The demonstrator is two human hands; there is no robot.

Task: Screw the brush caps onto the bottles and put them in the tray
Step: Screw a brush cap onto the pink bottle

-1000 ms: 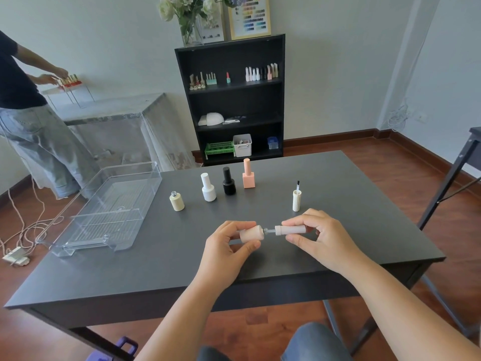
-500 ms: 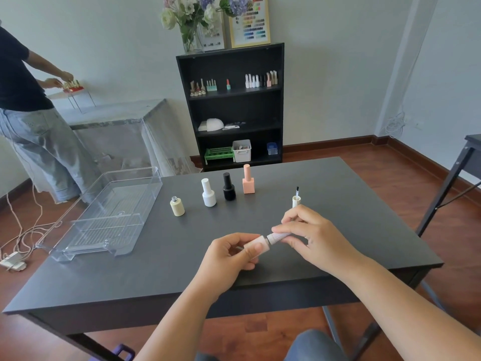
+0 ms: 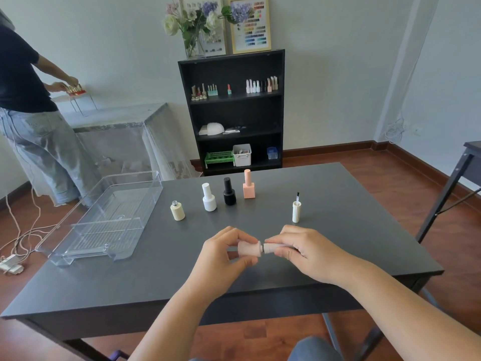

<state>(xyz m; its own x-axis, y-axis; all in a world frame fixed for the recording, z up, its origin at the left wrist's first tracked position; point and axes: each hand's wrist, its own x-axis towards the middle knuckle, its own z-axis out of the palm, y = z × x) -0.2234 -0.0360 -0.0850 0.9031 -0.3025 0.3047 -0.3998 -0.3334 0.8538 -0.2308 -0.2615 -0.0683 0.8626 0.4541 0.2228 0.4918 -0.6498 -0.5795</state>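
My left hand (image 3: pixel 223 252) holds a pale pink bottle (image 3: pixel 248 248) on its side above the dark table (image 3: pixel 338 230). My right hand (image 3: pixel 304 250) grips its brush cap (image 3: pixel 273 248), pushed into the bottle's neck with a thin gap showing. A cream ribbed bottle (image 3: pixel 177 211) stands uncapped to the left. Its cream cap (image 3: pixel 296 211) stands upside down at the right, brush pointing up. Capped white (image 3: pixel 209 198), black (image 3: pixel 229 192) and peach (image 3: pixel 248 185) bottles stand in a row behind. The clear plastic tray (image 3: pixel 153 178) lies at the table's left, with nothing in it.
Another person stands at the far left by a covered side table (image 3: pixel 117 121). A black shelf (image 3: pixel 235 113) with bottles and bins stands against the wall behind the table. A second table's leg (image 3: pixel 442 194) is at the right. Cables (image 3: pixel 18 238) lie on the floor left.
The brush stem was visible between bottle and cap a second ago; the cap has since gone into the bottle's neck. Both hands turned slightly while staying over the table's front.
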